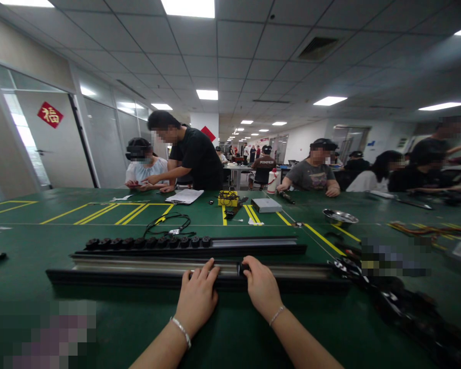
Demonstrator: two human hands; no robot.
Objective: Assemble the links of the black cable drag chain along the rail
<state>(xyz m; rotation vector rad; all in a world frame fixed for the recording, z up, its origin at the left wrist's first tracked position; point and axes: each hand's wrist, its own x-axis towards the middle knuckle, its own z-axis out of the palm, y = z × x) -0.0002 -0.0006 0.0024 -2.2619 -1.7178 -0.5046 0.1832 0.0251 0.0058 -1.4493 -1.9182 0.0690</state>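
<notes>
A long black rail (111, 277) with a pale metallic channel lies crosswise on the green table in front of me. My left hand (197, 292) rests over its near edge, fingers stretched out and a little apart. At the channel, my right hand (263, 284) pinches a small black part (241, 268), mostly covered by the fingers. Just behind lies a second black rail (253, 243). Along its left portion stands a row of several black round knob-like parts (161, 242); its right portion shows bare channel.
To the right lies a dark pile of black chain-like parts (403, 307), beside a metal bowl (340, 217) farther back. A black cable (169, 223), papers (184, 196), a yellow object (228, 199) and a grey box (266, 205) sit beyond the rails. Other people work across the table.
</notes>
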